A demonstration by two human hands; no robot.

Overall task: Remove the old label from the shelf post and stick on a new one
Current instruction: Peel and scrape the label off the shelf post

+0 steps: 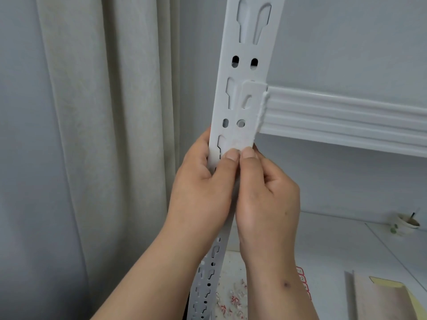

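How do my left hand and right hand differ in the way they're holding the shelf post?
The left hand wraps the left edge of the shelf post, fingers curling behind it; the right hand sits at the post's right edge, under the crossbeam. The left hand sits slightly higher, the right hand lower. Both press a thumb tip against the post's front face, side by side, touching.
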